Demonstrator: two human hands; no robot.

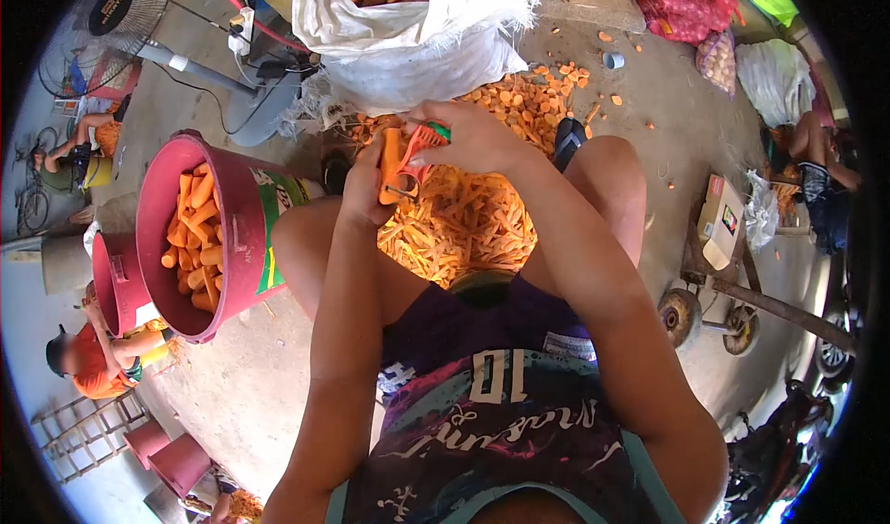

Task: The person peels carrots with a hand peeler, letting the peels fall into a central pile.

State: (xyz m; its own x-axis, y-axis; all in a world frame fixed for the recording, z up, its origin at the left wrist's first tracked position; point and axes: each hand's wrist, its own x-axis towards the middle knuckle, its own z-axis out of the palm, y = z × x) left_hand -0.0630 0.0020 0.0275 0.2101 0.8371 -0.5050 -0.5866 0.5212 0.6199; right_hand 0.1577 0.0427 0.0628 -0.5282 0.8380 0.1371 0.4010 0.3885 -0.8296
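My left hand (366, 186) is wrapped round an orange carrot (391, 164), held upright above a heap of peelings (454, 223) between my knees. In my right hand (468, 137) is a red peeler (424, 149) with a bit of green near its top; its blade end is beside the carrot. Whether the blade touches the carrot I cannot tell. Close by on the left stands a large pink tub (246, 237) holding several peeled carrots (197, 223).
A white sack (408, 61) of unpeeled carrots stands ahead, with orange slices (538, 98) on the floor. A fan (111, 14) is at upper left. At right is a wheeled cart (718, 283). Other people sit at left and right, including a person in orange (93, 366).
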